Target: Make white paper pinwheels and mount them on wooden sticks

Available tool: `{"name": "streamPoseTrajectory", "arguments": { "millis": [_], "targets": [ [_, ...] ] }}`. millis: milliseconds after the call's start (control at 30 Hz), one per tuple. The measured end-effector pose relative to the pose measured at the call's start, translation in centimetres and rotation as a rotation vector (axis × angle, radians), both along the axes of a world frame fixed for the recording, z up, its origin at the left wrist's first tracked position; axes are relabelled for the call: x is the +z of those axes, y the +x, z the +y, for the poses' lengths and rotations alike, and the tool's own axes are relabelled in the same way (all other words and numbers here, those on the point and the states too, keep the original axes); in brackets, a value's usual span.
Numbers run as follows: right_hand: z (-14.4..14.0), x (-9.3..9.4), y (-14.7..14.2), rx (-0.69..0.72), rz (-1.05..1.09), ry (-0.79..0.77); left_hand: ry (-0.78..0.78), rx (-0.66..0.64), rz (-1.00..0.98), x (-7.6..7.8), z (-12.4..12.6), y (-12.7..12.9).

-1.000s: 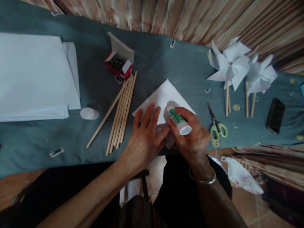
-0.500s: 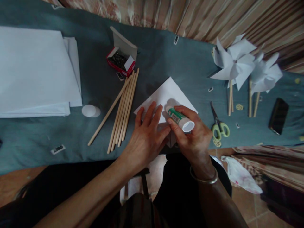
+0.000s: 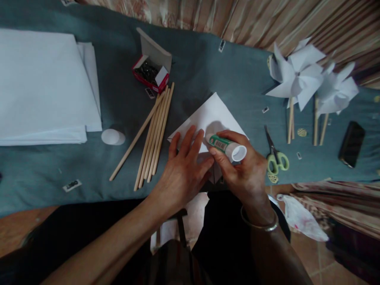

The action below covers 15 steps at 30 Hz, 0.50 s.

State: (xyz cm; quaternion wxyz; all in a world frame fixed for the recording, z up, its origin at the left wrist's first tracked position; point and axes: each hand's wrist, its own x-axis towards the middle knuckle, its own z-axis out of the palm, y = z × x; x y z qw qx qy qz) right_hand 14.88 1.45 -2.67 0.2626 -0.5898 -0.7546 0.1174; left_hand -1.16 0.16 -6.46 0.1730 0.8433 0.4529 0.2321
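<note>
Blue-green cloth (image 3: 192, 63) covers the work surface. At far left lies a stack of large white paper (image 3: 44, 87); at far right, two white pinwheels (image 3: 297, 75) on wooden sticks. Central, in front of the person: a folded white sheet (image 3: 215, 113), one corner pointing away. Left hand (image 3: 185, 170) rests on it palm down, fingers spread, gripping nothing. Right hand (image 3: 247, 170) holds a glue stick (image 3: 221, 143) in a narrow grip, tilted, far end at the sheet; contact cannot be confirmed. Loose wooden sticks (image 3: 156, 132) lie left of the sheet, beneath an open red box (image 3: 145, 82). Scissors (image 3: 274, 154) lie right of the sheet; a white cap (image 3: 113, 137) lies left of the sticks
</note>
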Motion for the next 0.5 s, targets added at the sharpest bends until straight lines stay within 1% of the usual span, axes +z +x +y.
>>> {"name": "streamPoseTrajectory", "arguments": {
  "millis": [167,500],
  "targets": [
    [0.10,0.28,0.04,0.020,0.004,-0.027,0.004,-0.004,0.004,-0.04,-0.04,-0.05],
    [0.03,0.65,0.12,0.013,-0.010,-0.063,-0.020,-0.009,-0.002,0.17,0.06,-0.11]
  ]
}}
